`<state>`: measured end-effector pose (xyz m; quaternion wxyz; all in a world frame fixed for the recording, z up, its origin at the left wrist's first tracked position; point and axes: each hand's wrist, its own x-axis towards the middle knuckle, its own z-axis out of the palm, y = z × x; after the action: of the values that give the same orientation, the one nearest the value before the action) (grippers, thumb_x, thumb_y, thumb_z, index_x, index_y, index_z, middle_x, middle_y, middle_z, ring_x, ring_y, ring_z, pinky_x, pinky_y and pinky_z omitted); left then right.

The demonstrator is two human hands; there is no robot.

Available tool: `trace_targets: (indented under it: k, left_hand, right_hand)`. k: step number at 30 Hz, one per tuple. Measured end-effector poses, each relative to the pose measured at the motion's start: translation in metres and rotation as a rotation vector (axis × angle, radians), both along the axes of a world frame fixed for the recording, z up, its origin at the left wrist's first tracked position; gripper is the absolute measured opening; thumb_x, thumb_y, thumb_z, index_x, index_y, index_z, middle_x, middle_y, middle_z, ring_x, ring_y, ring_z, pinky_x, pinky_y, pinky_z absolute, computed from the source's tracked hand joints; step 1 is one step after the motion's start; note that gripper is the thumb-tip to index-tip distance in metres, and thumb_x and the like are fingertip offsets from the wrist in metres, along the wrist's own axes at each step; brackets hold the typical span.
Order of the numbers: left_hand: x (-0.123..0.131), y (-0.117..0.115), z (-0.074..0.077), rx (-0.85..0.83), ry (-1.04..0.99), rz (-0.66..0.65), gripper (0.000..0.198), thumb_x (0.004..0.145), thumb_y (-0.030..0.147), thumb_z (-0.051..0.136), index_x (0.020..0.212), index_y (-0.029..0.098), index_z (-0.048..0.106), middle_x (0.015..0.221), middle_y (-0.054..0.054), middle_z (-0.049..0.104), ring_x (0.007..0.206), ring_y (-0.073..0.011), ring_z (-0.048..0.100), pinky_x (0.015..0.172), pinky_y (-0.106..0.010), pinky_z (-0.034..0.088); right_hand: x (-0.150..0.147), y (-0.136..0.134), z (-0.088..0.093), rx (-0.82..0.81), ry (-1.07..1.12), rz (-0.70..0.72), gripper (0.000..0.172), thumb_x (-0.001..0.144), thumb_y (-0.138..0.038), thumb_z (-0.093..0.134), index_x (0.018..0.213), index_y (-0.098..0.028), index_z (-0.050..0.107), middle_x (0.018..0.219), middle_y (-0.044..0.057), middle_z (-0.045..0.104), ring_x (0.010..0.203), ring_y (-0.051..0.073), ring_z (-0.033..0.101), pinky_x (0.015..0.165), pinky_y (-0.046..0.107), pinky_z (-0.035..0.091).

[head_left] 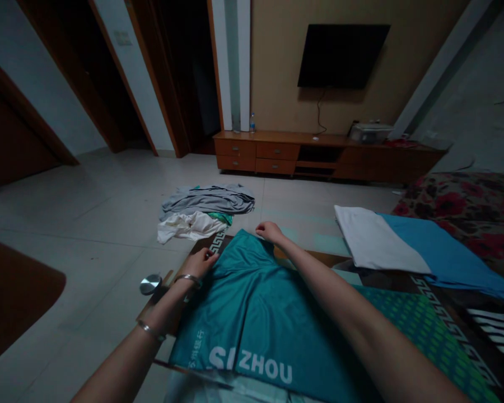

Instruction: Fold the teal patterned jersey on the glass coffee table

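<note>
Head view: left grip [199, 263], right grip [270, 231] half-curled by teal garment [252, 296] (hold unclear); grey clothes [212, 200], white cloth [193, 225] beyond.

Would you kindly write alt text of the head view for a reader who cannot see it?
A person's left hand and right hand are near the far end of a teal garment lettered "ZHOU", spread on a table. A white cloth and blue cloth lie to the right; beyond, clothes lie on the floor before a cabinet.
</note>
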<state>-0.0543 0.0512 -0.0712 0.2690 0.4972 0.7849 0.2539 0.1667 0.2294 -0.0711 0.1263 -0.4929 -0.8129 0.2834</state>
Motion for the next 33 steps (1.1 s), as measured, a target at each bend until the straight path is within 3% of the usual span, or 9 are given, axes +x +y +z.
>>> trace_targets:
  k: [5,10,13,17,21,24,26,29,33]
  left_hand:
    - [0.016,-0.035,-0.002,-0.067,0.208,-0.014,0.028,0.078,0.043,0.058,0.092,0.019,0.061,0.092,-0.008,0.067,0.086,-0.0245,0.061,0.069,-0.030,0.039]
    - [0.034,-0.042,-0.003,0.071,0.330,0.066,0.016,0.079,0.027,0.060,0.093,0.019,0.058,0.099,-0.008,0.065,0.095,-0.0244,0.057,0.075,-0.032,0.038]
    - [0.040,-0.050,-0.005,0.247,0.425,0.056,0.017,0.081,0.021,0.057,0.098,0.020,0.055,0.097,-0.009,0.063,0.098,-0.0265,0.054,0.079,-0.037,0.038]
    - [0.048,-0.065,-0.008,0.376,0.361,0.016,0.019,0.083,0.020,0.057,0.102,0.018,0.054,0.101,-0.010,0.062,0.099,-0.0265,0.054,0.083,-0.039,0.039]
    - [0.055,-0.082,-0.016,0.433,0.275,-0.021,0.016,0.083,0.019,0.058,0.099,0.018,0.057,0.096,-0.008,0.062,0.096,-0.0236,0.054,0.085,-0.038,0.041]
    - [0.057,-0.091,-0.022,0.404,0.278,-0.062,0.006,0.085,0.023,0.058,0.088,0.019,0.061,0.091,-0.006,0.062,0.091,-0.0220,0.055,0.082,-0.036,0.041]
    - [0.058,-0.095,-0.024,0.375,0.297,-0.076,0.011,0.087,0.027,0.055,0.085,0.019,0.062,0.090,-0.005,0.063,0.090,-0.0217,0.056,0.081,-0.036,0.039]
    - [0.058,-0.096,-0.023,0.349,0.324,-0.036,0.019,0.091,0.030,0.047,0.085,0.019,0.061,0.089,-0.005,0.064,0.090,-0.0211,0.057,0.081,-0.035,0.038]
    - [0.057,-0.095,-0.021,0.310,0.347,0.045,0.024,0.094,0.031,0.041,0.085,0.018,0.061,0.089,-0.006,0.066,0.089,-0.0205,0.059,0.080,-0.034,0.036]
  right_hand:
    - [-0.061,0.001,-0.008,0.030,-0.027,0.040,0.035,0.080,-0.027,0.060,0.113,-0.018,0.065,0.119,0.010,0.064,0.104,0.020,0.060,0.086,0.025,0.043]
    - [-0.076,0.000,-0.008,0.013,-0.052,0.080,0.021,0.069,-0.018,0.068,0.089,-0.016,0.072,0.092,0.007,0.072,0.083,0.018,0.064,0.074,0.024,0.045]
    - [-0.062,-0.002,0.003,0.054,0.003,0.102,0.015,0.070,-0.021,0.067,0.084,-0.016,0.070,0.087,0.004,0.071,0.081,0.016,0.062,0.073,0.023,0.044]
    - [-0.027,-0.015,0.026,0.079,0.174,0.172,0.014,0.074,-0.022,0.060,0.085,-0.015,0.063,0.096,0.004,0.067,0.086,0.014,0.060,0.075,0.022,0.044]
    - [0.019,-0.038,0.054,-0.083,0.433,0.346,0.019,0.072,-0.030,0.064,0.082,-0.015,0.059,0.083,0.002,0.063,0.075,0.014,0.057,0.068,0.024,0.044]
    - [0.045,-0.046,0.073,-0.221,0.389,0.421,0.031,0.069,-0.037,0.070,0.090,-0.015,0.063,0.083,0.002,0.062,0.073,0.014,0.056,0.068,0.026,0.044]
    - [0.047,-0.042,0.078,-0.273,0.330,0.411,0.034,0.070,-0.039,0.069,0.093,-0.015,0.065,0.080,0.002,0.062,0.068,0.013,0.054,0.064,0.026,0.043]
    - [0.023,-0.024,0.067,-0.246,0.256,0.377,0.029,0.071,-0.036,0.065,0.088,-0.014,0.066,0.071,0.001,0.061,0.062,0.012,0.051,0.059,0.024,0.040]
    - [-0.033,0.000,0.031,-0.146,0.121,0.363,0.017,0.069,-0.022,0.061,0.082,-0.014,0.067,0.073,0.001,0.064,0.067,0.012,0.054,0.064,0.023,0.042]
